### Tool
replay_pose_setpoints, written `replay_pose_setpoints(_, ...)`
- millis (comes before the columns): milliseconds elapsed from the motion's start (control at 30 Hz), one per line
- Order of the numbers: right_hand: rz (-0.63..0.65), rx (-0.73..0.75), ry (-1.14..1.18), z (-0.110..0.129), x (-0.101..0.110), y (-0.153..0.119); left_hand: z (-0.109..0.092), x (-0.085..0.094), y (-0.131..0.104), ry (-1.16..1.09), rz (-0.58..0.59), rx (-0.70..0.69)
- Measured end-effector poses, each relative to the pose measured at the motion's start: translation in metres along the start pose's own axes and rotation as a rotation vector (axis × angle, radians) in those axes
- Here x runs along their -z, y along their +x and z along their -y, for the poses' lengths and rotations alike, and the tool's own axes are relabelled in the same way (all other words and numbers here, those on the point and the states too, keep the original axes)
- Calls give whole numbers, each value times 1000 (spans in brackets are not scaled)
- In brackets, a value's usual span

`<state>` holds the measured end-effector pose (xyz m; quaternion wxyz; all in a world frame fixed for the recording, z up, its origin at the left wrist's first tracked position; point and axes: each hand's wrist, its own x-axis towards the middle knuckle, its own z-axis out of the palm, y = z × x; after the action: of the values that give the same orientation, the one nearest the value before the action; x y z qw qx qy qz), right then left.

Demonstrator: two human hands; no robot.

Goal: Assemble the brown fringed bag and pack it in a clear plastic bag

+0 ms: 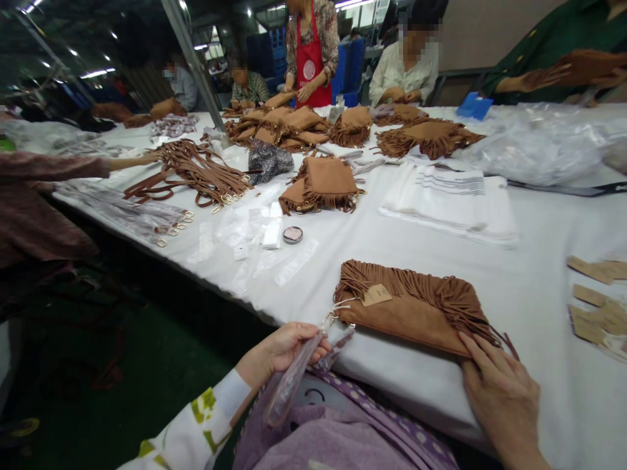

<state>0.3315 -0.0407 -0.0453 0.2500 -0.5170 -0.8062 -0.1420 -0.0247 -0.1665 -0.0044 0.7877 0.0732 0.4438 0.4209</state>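
Observation:
A brown fringed suede bag [406,320] lies on the near table edge, its fringe spread over the upper side. On its left part rests a small tan paper tag [377,295], with white string by the corner. My left hand [298,346] is closed around a plastic-wrapped wrist strap [294,378], which hangs below the table edge. Gold-coloured hardware [330,319] sits between that strap and the bag's left corner. My right hand [499,378] lies with fingers stretched out on the bag's lower right corner; its thumb is partly hidden.
Further back are stacked fringed bags [323,179], a pile of brown straps [196,173] and a round tin [292,235]. White printed bags [445,196] lie behind the suede bag, tan tags [595,313] at right. Several co-workers stand or sit around the table; one arm [73,166] reaches for the straps.

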Motion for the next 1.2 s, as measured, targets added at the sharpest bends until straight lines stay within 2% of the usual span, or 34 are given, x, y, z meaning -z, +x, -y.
replay_pose_setpoints(133, -87, -23, 100, 10, 8, 6, 6, -1, -1, 12, -13, -17)
replay_pose_setpoints(233, -98, 31, 300, 44, 24, 14, 12, -2, -2, 57, -17, -27)
replay_pose_setpoints(333, 18, 279, 432, 98, 34, 25, 15, -5, -4, 94, -13, -35)
replay_pose_setpoints(400, 142, 427, 448, 135, 31, 35, 14, -8, -6, 104, -2, -42)
replay_pose_setpoints(467, 257, 492, 458, 164, 21, 44, 12, -10, -10, 97, 32, -58)
replay_pose_setpoints(533, 334, 514, 489, 181, 8, 51, 9, -11, -15, 82, 68, -84)
replay_pose_setpoints(600, 365, 517, 541, 188, -4, 53, 8, -9, -21, 76, 78, -83)
replay_pose_setpoints(700, 340, 496, 628, 187, -14, 51, 14, -2, -32, 87, 61, -32)
replay_pose_setpoints(967, 216, 440, 665, 187, -18, 47, 35, 15, -65, 104, 47, 10)
replay_pose_setpoints(1100, 154, 396, 678, 183, -24, 52, 34, 20, -69, -21, 97, -3)
replay_pose_setpoints(1200, 108, 379, 740, 178, -15, 53, 33, 19, -68, -74, 116, -35)
